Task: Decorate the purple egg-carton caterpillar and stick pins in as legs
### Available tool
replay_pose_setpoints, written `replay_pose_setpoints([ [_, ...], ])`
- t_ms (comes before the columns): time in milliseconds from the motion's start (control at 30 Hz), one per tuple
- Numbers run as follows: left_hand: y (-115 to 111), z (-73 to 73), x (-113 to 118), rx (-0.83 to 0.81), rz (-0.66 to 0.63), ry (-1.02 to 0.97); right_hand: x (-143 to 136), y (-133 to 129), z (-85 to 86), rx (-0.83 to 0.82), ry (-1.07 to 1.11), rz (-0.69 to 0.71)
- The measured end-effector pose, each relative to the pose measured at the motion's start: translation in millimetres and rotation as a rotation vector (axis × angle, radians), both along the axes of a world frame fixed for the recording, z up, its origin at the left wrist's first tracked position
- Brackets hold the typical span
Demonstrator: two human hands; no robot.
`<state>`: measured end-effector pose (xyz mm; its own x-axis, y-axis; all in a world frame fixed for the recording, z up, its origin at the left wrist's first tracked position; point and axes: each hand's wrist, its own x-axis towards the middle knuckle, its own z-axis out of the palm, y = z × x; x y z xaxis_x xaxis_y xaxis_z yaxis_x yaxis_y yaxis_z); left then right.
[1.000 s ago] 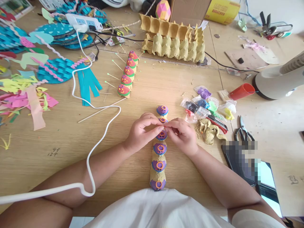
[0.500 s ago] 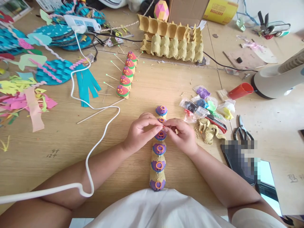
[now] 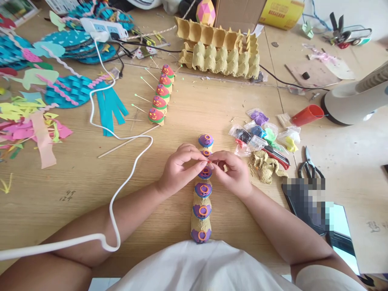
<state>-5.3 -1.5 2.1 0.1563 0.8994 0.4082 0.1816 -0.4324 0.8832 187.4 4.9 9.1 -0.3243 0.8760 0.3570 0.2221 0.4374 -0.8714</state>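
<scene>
A strip cut from an egg carton (image 3: 201, 201) lies lengthwise in front of me, its bumps coated in purple and blue clay with orange rings. Above its upper part, my left hand (image 3: 182, 165) and my right hand (image 3: 232, 171) meet fingertip to fingertip. Both are closed in a pinch on a tiny bit of red clay (image 3: 209, 161), mostly covered by the fingers. Farther back and to the left stands a second egg-carton strip (image 3: 159, 96) with red and green clay faces and green-tipped sticks poking out.
Small bags of coloured clay (image 3: 257, 131), a red utility knife (image 3: 276, 157), torn carton scraps (image 3: 266, 166) and scissors (image 3: 309, 165) lie to the right. A white cable (image 3: 133, 169) crosses the left side. Egg cartons (image 3: 226, 60) stand at the back.
My fingertips shift very slightly around the red clay, the right thumb opening a little. Everything else stays in place.
</scene>
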Motion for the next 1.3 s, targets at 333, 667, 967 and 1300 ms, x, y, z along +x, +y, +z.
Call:
replay_pose_setpoints([
  [333, -2.3, -2.0, -2.1, -0.033, -0.042, -0.051, 0.2, 0.2, 2.0, 0.092, -0.063, -0.019],
  [667, -2.2, -1.0, -2.2, 0.038, 0.041, 0.042, -0.4, 2.2, 1.0, 0.235, -0.101, -0.047],
  [967, -2.4, -3.9, -0.9, 0.034, 0.040, 0.074, 3.1, 4.2, -5.3, 0.421, -0.240, -0.070],
  [1300, -1.9, 3.0, -0.6, 0.215, 0.095, 0.203, 1.4, 1.6, -4.6, 0.447, -0.243, -0.074],
])
